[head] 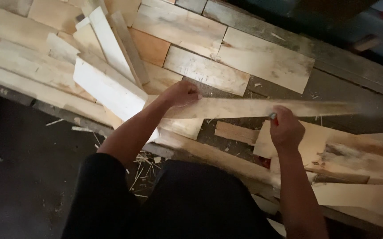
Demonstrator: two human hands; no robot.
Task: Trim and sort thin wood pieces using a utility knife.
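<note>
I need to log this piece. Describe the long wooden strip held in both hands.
The long wooden strip is pale, thin, flat wood, lying roughly level across the view above a dark bench strewn with offcuts. Its right end tapers and is blurred. The left hand grips its left end; the right hand, holding a small red-and-metal tool, meets its lower edge past the middle.

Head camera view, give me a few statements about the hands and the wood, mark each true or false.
1. The left hand grips one end of a long wooden strip. True.
2. The right hand is empty. False: it holds a small tool with a red part, against the strip.
3. The strip stands upright. False: it lies roughly level across the view.
4. Pale boards are piled behind the hands. True.
5. Wood splinters lie on the dark floor. True.
</note>
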